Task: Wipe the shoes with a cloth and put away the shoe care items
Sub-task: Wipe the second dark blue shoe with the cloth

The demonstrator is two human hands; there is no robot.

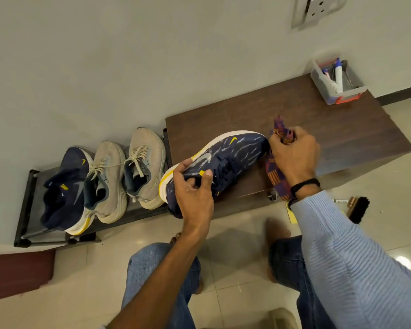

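Observation:
A navy running shoe with a white and yellow sole lies tilted on the dark wooden bench. My left hand grips it at the heel and collar. My right hand holds a purple and orange checked cloth bunched against the shoe's toe. On the low black rack to the left stand the matching navy shoe and two beige shoes. A black shoe brush lies on the floor at the right.
A clear plastic box with tubes and a white bottle stands at the bench's far right corner by the wall. A pen-like item and a yellow sheet lie on the tiled floor near the brush. My knees in jeans fill the foreground.

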